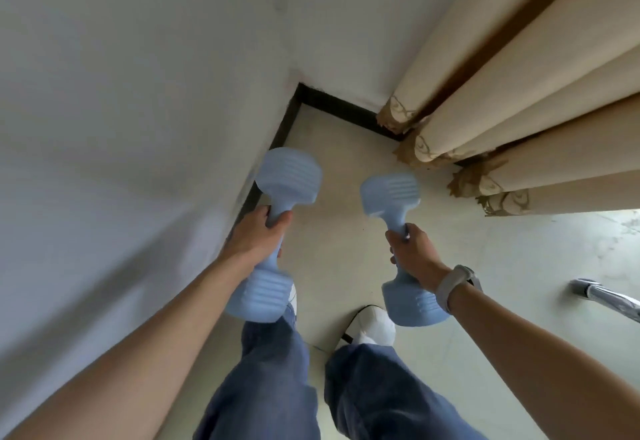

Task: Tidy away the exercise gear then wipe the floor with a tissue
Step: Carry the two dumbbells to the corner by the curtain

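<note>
I hold two light-blue dumbbells above the pale floor, near a room corner. My left hand (258, 233) is closed around the handle of the left dumbbell (289, 176), which hangs close to the white wall. My right hand (415, 256), with a grey watch on its wrist, grips the handle of the right dumbbell (389, 193). Both dumbbells point away from me toward the corner, with their near heads over my legs and shoes. No tissue is in view.
The white wall (121, 128) runs along the left with a dark skirting board (332, 102) meeting in the corner. Beige curtains (519, 128) hang at the right, their hems on the floor. A shiny metal leg (602, 296) stands at the right edge. Bare floor (346, 148) lies ahead.
</note>
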`<action>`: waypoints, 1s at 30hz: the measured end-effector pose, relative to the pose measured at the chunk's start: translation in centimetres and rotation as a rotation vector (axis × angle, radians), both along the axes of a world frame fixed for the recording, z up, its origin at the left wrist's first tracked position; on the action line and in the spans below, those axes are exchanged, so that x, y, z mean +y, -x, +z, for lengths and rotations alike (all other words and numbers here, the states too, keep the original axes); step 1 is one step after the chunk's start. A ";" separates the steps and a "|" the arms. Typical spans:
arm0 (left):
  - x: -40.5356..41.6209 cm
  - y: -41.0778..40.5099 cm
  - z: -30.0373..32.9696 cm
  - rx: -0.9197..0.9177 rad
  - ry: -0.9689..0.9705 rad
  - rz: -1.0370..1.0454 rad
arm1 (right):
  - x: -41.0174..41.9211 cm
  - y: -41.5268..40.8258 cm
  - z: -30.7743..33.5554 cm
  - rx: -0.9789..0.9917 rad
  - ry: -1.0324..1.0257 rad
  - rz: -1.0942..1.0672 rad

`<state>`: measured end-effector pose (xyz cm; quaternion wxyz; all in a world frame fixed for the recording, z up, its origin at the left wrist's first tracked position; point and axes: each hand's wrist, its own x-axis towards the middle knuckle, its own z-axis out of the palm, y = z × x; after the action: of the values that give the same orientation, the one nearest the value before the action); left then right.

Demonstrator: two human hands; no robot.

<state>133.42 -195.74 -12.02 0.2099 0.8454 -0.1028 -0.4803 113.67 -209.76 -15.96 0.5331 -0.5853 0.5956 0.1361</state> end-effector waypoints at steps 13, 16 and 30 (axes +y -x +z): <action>-6.0 0.6 -23.5 -0.095 0.146 -0.023 | -3.5 0.3 -21.1 -0.080 0.139 -0.155; -7.0 1.0 -24.8 -0.108 0.157 -0.081 | -4.0 0.1 -21.5 -0.092 0.144 -0.155; -7.7 -0.5 -25.6 -0.070 0.131 -0.310 | -4.5 -2.0 -16.0 0.479 0.475 0.670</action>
<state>133.96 -203.40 -37.64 0.1842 0.8201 -0.2706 -0.4694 115.64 -214.25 -31.99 0.1591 -0.8030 0.4947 0.2918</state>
